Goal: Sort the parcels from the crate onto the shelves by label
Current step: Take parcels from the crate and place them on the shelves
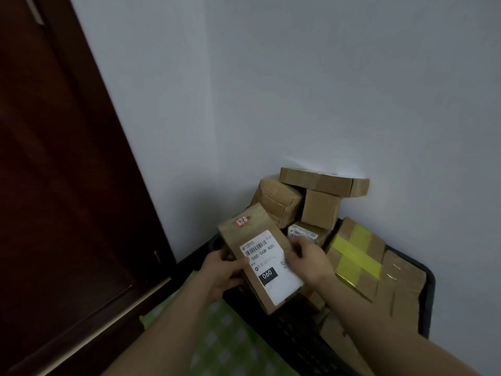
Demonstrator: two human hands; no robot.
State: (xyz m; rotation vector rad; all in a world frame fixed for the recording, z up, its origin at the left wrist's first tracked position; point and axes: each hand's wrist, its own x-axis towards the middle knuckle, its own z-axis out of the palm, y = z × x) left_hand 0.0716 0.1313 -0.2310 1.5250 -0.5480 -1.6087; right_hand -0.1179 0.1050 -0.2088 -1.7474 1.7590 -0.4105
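I hold a flat cardboard parcel (257,256) above the black crate (427,297). Its white label reads 060-06B-A05 with a black 060 patch, and a small red sticker sits near its far end. My left hand (221,270) grips the parcel's left edge, thumb on top. My right hand (309,257) grips its right edge. The crate holds several more cardboard parcels, among them one with yellow tape (355,253) and a flat box (324,181) on top of the pile against the wall.
A dark brown door (62,185) fills the left side. The crate stands in the corner against a pale wall (298,90). A green checked cloth (230,346) lies below my arms. No shelves are in view.
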